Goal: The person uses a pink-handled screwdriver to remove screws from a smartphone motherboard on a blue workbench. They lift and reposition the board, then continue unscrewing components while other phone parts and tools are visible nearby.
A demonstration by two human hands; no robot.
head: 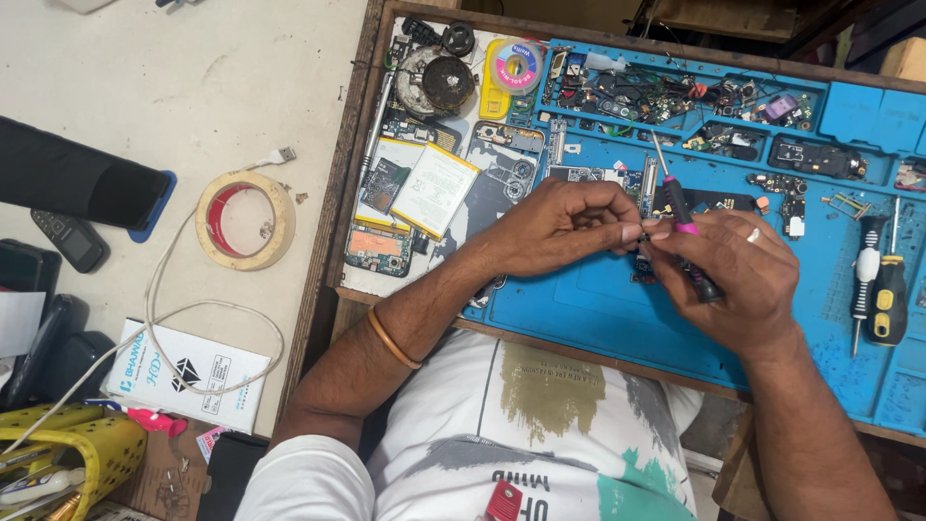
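My left hand (559, 227) and my right hand (738, 275) meet over a blue work mat (598, 299). A slim screwdriver with a pink and black handle (680, 212) lies across my right hand, its thin metal tip pointing up and away. The fingertips of both hands pinch a tiny dark part (643, 239) between them; it is too small to identify. A ring sits on one right finger and an orange band circles my left wrist.
A dismantled phone with loose boards (415, 193) lies left of the mat. Small parts fill the mat's upper trays (675, 96). Two screwdrivers (878, 280) rest at right. A tape roll (244, 220), a white cable, phones and a yellow basket (68, 453) sit on the left.
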